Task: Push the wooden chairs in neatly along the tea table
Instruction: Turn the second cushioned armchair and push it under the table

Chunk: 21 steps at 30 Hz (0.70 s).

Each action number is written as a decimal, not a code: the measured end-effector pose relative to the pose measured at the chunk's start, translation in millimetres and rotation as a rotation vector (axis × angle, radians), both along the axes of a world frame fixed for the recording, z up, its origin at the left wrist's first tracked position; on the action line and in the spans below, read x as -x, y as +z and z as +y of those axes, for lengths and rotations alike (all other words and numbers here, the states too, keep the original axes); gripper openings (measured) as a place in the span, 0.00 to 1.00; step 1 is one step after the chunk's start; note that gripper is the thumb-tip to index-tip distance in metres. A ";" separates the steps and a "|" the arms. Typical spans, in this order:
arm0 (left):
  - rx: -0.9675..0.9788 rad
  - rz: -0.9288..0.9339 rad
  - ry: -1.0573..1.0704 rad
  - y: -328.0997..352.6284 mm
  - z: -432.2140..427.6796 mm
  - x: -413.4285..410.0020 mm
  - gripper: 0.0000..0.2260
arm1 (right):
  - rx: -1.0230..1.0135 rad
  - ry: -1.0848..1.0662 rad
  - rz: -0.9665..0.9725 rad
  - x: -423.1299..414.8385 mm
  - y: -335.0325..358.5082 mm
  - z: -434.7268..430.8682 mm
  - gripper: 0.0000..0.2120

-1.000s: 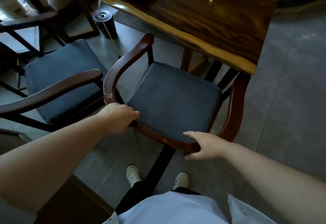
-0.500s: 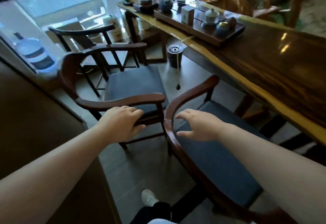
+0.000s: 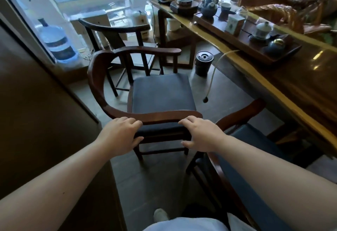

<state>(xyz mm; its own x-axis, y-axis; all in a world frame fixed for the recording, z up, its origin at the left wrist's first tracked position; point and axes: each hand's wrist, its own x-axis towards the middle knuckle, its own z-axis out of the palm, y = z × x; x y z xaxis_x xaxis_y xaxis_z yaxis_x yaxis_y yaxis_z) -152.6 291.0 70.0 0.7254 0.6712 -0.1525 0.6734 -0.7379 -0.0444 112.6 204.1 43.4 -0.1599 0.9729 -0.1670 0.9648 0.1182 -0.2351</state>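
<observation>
A wooden armchair [image 3: 160, 92] with a dark blue cushion stands in the middle, turned sideways and set back from the long wooden tea table [image 3: 299, 88] on the right. My left hand [image 3: 120, 136] and my right hand [image 3: 202, 134] both rest on its near curved armrest, fingers curled over the rail. A second cushioned armchair [image 3: 255, 158] sits at lower right, its seat partly under the table edge. A third dark chair [image 3: 116, 32] stands farther back by the window.
A dark cylindrical bin [image 3: 204, 63] stands on the floor near the table, with a hose [image 3: 211, 79] hanging from the table edge. A tea tray [image 3: 255, 36] with pots and cups sits on the table. A water jug [image 3: 56, 43] is by the window; a brown wall [image 3: 36, 112] runs along the left.
My view swung left from the right-hand chair to the middle chair. Both hands left the first chair; my right hand crossed over and both now grip the middle chair's near armrest.
</observation>
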 end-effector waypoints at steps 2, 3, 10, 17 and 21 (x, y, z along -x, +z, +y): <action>-0.008 0.094 -0.029 -3.5 15.5 7.4 0.22 | 0.020 0.018 0.000 6.8 -7.0 15.3 0.34; -0.009 0.146 -0.047 -3.5 23.3 10.5 0.22 | 0.033 0.025 0.002 9.6 -9.9 23.7 0.34; -0.055 0.244 -0.077 4.2 97.5 27.8 0.21 | 0.107 0.086 0.027 26.9 -36.1 93.6 0.34; -0.016 0.341 -0.083 -1.5 175.4 30.8 0.17 | 0.188 0.120 0.102 38.1 -66.1 175.8 0.32; 0.004 0.381 -0.069 -6.7 213.6 37.3 0.16 | 0.256 0.148 0.126 45.3 -77.5 213.1 0.32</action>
